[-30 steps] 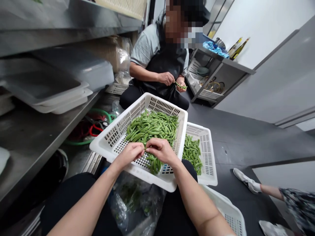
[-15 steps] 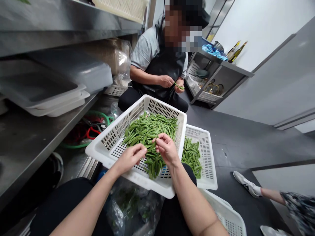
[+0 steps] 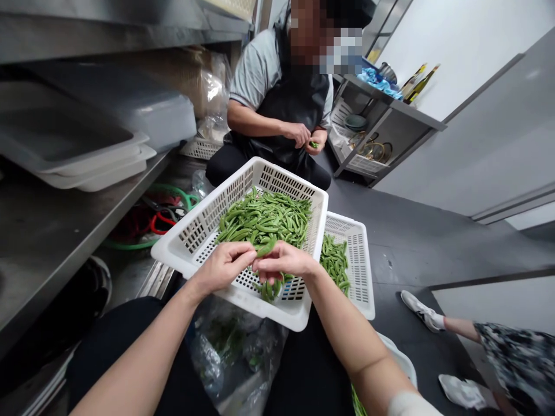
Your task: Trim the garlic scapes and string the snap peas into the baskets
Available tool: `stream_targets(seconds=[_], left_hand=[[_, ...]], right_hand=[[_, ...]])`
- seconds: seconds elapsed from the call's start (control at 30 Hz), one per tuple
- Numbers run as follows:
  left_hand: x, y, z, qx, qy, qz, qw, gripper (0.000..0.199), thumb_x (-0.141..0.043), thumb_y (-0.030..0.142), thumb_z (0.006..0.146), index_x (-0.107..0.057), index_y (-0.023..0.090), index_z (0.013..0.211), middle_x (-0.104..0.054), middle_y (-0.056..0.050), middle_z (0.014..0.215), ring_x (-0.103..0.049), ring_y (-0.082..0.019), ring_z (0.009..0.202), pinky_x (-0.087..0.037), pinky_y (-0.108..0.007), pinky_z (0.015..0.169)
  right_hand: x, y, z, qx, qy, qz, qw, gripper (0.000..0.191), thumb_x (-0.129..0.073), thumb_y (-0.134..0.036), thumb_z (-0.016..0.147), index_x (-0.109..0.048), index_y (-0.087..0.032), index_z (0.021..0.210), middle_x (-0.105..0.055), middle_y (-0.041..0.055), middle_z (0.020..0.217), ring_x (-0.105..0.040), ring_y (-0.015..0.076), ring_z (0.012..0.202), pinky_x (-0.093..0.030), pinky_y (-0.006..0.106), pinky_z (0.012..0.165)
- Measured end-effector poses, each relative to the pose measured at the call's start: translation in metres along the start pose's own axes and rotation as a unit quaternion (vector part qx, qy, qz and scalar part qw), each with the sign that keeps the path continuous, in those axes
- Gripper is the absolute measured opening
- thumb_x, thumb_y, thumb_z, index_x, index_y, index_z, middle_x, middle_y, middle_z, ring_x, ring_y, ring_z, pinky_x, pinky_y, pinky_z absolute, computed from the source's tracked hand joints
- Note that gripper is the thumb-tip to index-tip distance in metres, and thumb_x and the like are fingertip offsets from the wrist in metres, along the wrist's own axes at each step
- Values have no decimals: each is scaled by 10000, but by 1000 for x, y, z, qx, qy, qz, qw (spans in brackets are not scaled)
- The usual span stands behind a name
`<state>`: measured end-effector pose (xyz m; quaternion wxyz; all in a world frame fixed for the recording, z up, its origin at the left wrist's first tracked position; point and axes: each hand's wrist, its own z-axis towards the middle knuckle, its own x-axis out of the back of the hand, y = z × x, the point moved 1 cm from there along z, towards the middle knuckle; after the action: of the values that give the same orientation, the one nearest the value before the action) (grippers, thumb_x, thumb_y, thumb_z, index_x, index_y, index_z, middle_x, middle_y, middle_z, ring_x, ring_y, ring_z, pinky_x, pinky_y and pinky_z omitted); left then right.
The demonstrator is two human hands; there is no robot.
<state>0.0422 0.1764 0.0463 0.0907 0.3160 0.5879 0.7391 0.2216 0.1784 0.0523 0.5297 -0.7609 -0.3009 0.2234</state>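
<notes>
My left hand [image 3: 226, 263] and my right hand [image 3: 287, 260] meet above the near side of a white slotted basket [image 3: 191, 276]. Between their fingertips is one green pea pod [image 3: 266, 247]. The left thumb and forefinger pinch its left end. My right fingers are curled around its other side, and partly hide it. Beneath and beyond the hands, a heap of pea pods [image 3: 277, 216] covers much of the basket's floor.
A second white basket [image 3: 359, 260] with pods stands at the right. Below the near rim lies a clear plastic bag [image 3: 238, 352]. Opposite me, a co-worker [image 3: 281, 104] handles a pod. Steel shelving [image 3: 108, 202] runs along the left; another person's shoe [image 3: 418, 309] is at the right.
My hands have come together, and a pod now shows between them. The right hand has turned and moved slightly down. The co-worker's hands have drawn closer together, and the view has shifted slightly.
</notes>
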Motion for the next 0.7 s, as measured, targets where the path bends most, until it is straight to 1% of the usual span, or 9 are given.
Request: stream_targets(seconds=[0.1, 0.2, 0.3, 0.4, 0.5, 0.53, 0.6, 0.63, 0.7], left_hand=[[4, 3, -3, -6, -52, 29, 998, 325, -401, 373, 812, -380, 186, 547, -347, 47, 542, -361, -94, 538, -267, -231, 521], [1, 3, -5, -14, -98, 53, 994, 320, -404, 338, 802, -333, 188, 528, -326, 48, 526, -348, -90, 529, -254, -235, 518], [-5, 1, -5, -16, -71, 71, 995, 313, -409, 328, 790, -352, 184, 518, -347, 44, 519, -357, -93, 531, -249, -241, 521], [-8, -1, -3, 14, 30, 15, 999, 315, -420, 363, 779, -360, 192, 521, -343, 49, 517, -350, -95, 522, -256, -234, 505], [-3, 1, -5, 54, 82, -117, 988, 326, -414, 443, 784, -395, 201, 566, -339, 66, 510, -311, -83, 462, -247, -217, 448], [-1, 3, -8, 63, 59, -147, 985, 335, -416, 467, 782, -412, 201, 579, -355, 67, 509, -307, -80, 443, -243, -212, 431], [0, 6, -15, 81, -52, -156, 983, 333, -439, 468, 769, -439, 195, 577, -398, 59, 510, -339, -79, 425, -260, -209, 418], [-2, 7, -19, 96, -126, -138, 978, 313, -452, 437, 761, -447, 192, 566, -420, 51, 511, -369, -84, 427, -277, -210, 421], [-7, 9, -29, 116, -244, -72, 960, 241, -466, 332, 733, -447, 188, 540, -435, 44, 500, -406, -96, 446, -294, -212, 437]], right_hand=[[9, -5, -6, 40, 44, -23, 998, 436, -623, -537, 734, -603, -112, 830, -638, 23, 663, -581, 89, 535, -418, 171, 443], [12, -13, -11, 21, -14, -114, 993, 361, -635, -466, 746, -590, -108, 741, -577, -5, 581, -524, 73, 507, -398, 179, 473], [0, -20, -13, 8, -51, -234, 971, 241, -641, -347, 751, -561, -124, 707, -542, -31, 550, -478, 64, 494, -373, 184, 495], [-17, -19, -11, 43, 68, -259, 962, 192, -603, -271, 759, -482, -152, 670, -521, -42, 531, -453, 62, 481, -342, 180, 482], [-17, -8, -5, 93, 249, -93, 960, 192, -526, -357, 800, -451, -181, 781, -562, -27, 580, -510, 93, 492, -378, 194, 465], [-12, -3, -3, 103, 296, -32, 949, 197, -480, -381, 819, -434, -190, 818, -581, -18, 607, -534, 105, 506, -399, 204, 470], [0, 6, 1, 97, 341, 11, 935, 145, -401, -341, 834, -410, -197, 830, -603, -4, 644, -561, 118, 531, -436, 225, 497], [6, 10, 4, 77, 333, -23, 939, 106, -384, -291, 824, -420, -192, 815, -607, 2, 651, -568, 120, 542, -448, 233, 519], [12, 17, 10, 15, 249, -198, 948, 99, -396, -207, 785, -489, -173, 785, -623, 19, 667, -592, 132, 588, -468, 250, 579]])
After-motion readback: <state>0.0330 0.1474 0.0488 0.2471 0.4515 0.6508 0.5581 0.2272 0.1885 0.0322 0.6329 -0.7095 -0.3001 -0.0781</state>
